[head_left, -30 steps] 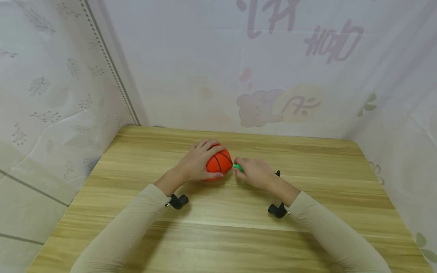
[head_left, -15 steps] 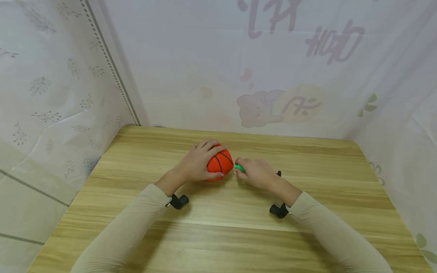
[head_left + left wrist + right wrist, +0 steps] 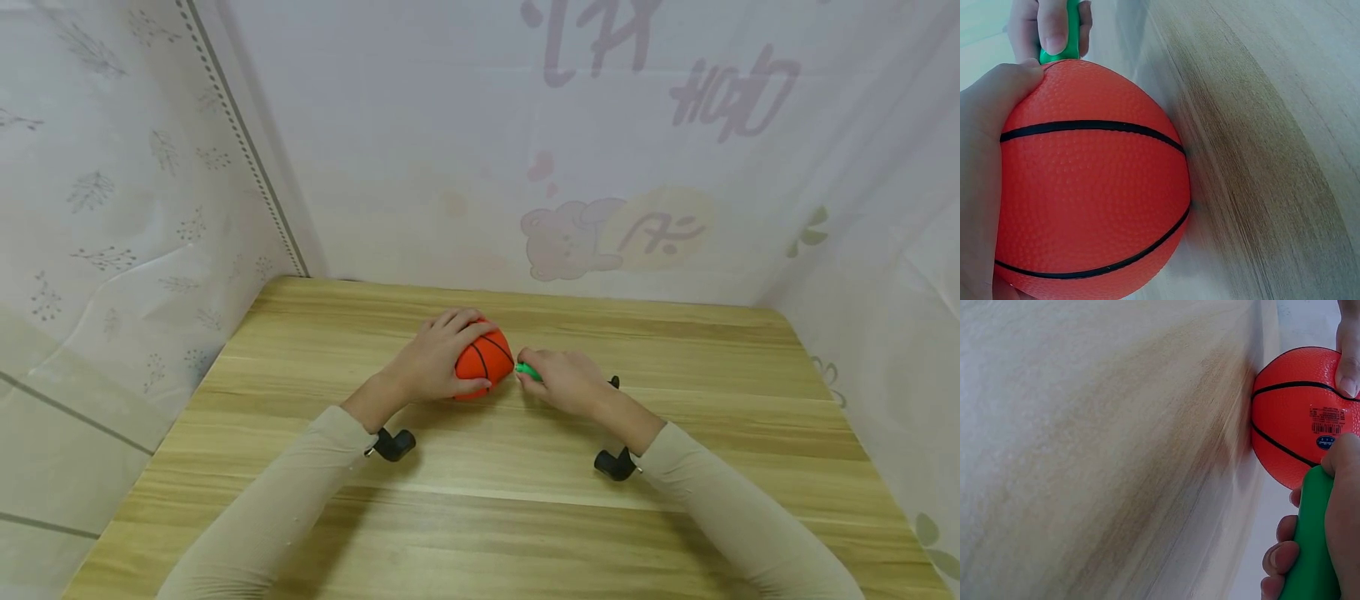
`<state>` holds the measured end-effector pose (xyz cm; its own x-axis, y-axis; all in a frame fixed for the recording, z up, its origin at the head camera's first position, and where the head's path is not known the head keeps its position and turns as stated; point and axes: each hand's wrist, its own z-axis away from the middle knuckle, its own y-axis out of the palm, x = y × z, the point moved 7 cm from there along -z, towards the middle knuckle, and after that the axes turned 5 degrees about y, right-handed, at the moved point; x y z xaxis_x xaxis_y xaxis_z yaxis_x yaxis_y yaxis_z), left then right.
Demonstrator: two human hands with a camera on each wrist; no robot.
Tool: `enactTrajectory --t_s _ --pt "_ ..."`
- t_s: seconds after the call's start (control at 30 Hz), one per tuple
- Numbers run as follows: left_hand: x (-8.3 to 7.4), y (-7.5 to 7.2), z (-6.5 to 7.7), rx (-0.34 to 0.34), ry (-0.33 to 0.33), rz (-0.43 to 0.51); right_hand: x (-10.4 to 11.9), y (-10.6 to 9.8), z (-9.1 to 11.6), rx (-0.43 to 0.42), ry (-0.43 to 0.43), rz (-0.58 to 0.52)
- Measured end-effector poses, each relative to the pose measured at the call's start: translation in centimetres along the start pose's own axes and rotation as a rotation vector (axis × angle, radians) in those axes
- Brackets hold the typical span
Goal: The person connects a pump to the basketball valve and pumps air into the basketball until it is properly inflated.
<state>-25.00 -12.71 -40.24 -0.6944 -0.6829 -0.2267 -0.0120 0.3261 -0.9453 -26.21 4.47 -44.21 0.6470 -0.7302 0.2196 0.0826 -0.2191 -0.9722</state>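
A small orange toy basketball with black lines lies on the wooden table. My left hand grips it from the left, fingers over the top and thumb along its near side. My right hand holds a smooth green handle-like thing in curled fingers. In the head view a small pale tip shows between this green thing and the ball's right side, which looks slightly pointed there. Much of the green thing is hidden in the hand, so its kind is unclear. A printed label shows on the ball.
The wooden table spreads around both hands. Behind it hangs a pale printed cloth, with more cloth at both sides. Black camera mounts sit at the left wrist and the right wrist.
My right hand and the green thing have shifted very slightly to the right. The ball's right side has come along a little; my left hand has hardly moved.
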Motion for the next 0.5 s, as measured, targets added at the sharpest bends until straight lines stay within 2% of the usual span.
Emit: enactTrajectory --t_s 0.5 --pt "0.07 0.05 0.02 -0.028 0.011 -0.003 0.14 -0.37 0.04 -0.065 0.004 -0.031"
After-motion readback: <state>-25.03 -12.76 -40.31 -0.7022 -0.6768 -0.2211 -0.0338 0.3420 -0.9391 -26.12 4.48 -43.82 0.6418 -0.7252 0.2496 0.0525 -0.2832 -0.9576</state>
